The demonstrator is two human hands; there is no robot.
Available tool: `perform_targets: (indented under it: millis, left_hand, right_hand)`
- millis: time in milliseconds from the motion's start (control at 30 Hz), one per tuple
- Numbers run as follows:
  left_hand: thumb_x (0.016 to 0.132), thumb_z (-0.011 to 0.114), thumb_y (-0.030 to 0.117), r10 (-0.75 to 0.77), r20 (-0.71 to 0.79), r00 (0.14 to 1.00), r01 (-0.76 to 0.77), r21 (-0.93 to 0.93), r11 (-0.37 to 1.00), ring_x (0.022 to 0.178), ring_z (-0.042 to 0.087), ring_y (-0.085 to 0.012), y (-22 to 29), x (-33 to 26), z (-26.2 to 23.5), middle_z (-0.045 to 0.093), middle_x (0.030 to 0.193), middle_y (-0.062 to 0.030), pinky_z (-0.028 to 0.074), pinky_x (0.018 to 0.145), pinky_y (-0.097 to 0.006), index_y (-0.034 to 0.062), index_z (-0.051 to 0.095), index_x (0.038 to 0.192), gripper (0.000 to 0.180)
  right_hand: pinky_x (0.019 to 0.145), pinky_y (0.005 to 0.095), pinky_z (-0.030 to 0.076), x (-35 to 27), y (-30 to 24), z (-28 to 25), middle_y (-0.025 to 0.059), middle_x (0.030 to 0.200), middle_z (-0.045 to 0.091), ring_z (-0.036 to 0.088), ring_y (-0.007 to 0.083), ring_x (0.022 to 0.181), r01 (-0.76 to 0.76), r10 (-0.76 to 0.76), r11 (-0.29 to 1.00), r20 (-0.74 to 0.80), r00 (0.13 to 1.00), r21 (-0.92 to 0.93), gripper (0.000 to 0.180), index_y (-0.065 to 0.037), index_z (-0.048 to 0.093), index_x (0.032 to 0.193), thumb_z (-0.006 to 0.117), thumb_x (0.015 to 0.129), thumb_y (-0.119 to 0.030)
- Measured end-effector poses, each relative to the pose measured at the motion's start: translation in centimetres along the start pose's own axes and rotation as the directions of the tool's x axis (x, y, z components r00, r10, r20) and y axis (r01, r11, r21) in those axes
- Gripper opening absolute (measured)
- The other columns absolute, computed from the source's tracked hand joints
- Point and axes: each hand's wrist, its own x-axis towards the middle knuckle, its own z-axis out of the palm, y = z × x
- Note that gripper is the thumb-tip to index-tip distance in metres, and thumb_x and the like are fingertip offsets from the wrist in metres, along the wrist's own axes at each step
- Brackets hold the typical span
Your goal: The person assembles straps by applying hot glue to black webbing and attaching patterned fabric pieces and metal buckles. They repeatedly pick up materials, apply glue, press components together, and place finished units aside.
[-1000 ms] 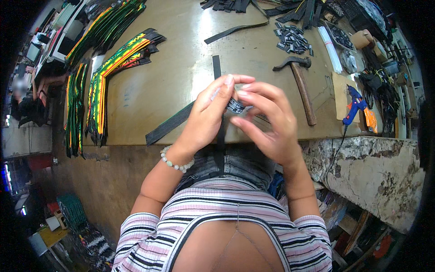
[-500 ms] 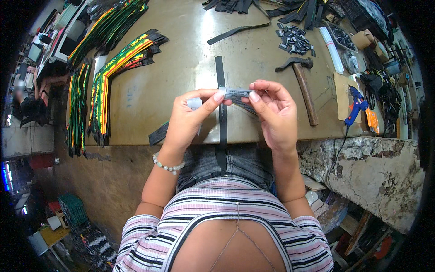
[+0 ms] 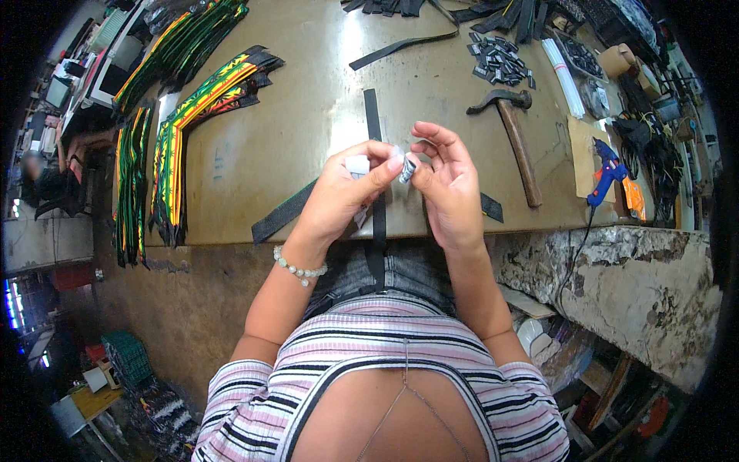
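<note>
A small grey-white printed label is pinched, above the table edge, between the thumb and fingers of my left hand. More of the pale strip pokes out between that hand's fingers. My right hand has its thumb on the label's other end, which is folded; its upper fingers are curled and lifted. Beneath the hands a narrow black strap runs straight toward me and over the edge. A wider dark strap lies crosswise under it, its middle hidden by my hands.
To the right lie a hammer, a pile of small black-and-grey labels, white sticks and a blue glue gun with its cord hanging down. Bundles of colourful patterned straps cover the left side. A person is at far left.
The label was stretched flat between both hands; now it is folded and turned. My right hand has moved left, closer to my left hand.
</note>
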Motion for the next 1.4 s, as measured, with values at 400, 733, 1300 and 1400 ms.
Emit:
perform_targets:
  millis: [400, 733, 1300, 1400]
  left_hand:
    - [0.092, 0.071, 0.015, 0.309, -0.206, 0.928, -0.206, 0.409, 0.889, 0.078, 0.059, -0.0038, 0.1, -1.2, 1.6, 0.069, 0.088, -0.0008, 0.048, 0.07, -0.019, -0.0031, 0.072, 0.1, 0.02]
    - [0.089, 0.074, 0.017, 0.281, -0.24, 0.929, -0.119, 0.525, 0.843, 0.072, 0.055, -0.0033, 0.1, -1.3, 0.5, 0.067, 0.08, 0.0016, 0.045, 0.064, -0.02, -0.0022, 0.073, 0.095, 0.02]
    - [0.083, 0.074, 0.024, 0.311, -0.228, 0.923, 0.073, 0.896, 0.438, 0.064, 0.066, -0.037, -1.1, 2.1, -2.1, 0.064, 0.066, -0.0226, 0.051, 0.061, -0.04, 0.0014, 0.07, 0.085, 0.023]
    - [0.082, 0.075, 0.023, 0.323, -0.259, 0.91, 0.067, 0.862, 0.503, 0.061, 0.065, -0.035, -0.9, 2.2, -2.4, 0.063, 0.064, -0.0217, 0.05, 0.058, -0.04, 0.0018, 0.066, 0.086, 0.023]
  right_hand:
    - [0.076, 0.0238, 0.055, 0.0, -1.2, -0.6, 0.0113, 0.097, 0.07, 0.066, 0.0119, 0.08, -0.113, 0.133, 0.968, 0.077, 0.988, -0.226, 0.024, 0.008, 0.064, 0.113, 0.068, 0.092, -0.003]
    - [0.07, 0.0253, 0.059, 0.5, -1.0, -1.4, 0.0107, 0.091, 0.071, 0.068, 0.0123, 0.076, -0.195, 0.222, 0.957, 0.111, 0.969, -0.213, 0.022, 0.007, 0.067, 0.108, 0.07, 0.091, -0.007]
    - [0.06, 0.0378, 0.052, 5.0, 0.7, -2.1, 0.0182, 0.066, 0.066, 0.068, 0.0291, 0.062, -0.082, 0.269, 0.287, -0.001, 0.963, -0.954, 0.027, 0.001, 0.069, 0.076, 0.075, 0.08, -0.025]
    - [0.061, 0.0387, 0.052, 5.2, 0.8, -2.2, 0.0185, 0.067, 0.066, 0.068, 0.031, 0.063, -0.121, 0.318, 0.275, -0.029, 0.948, -0.954, 0.027, 0.001, 0.069, 0.076, 0.075, 0.08, -0.025]
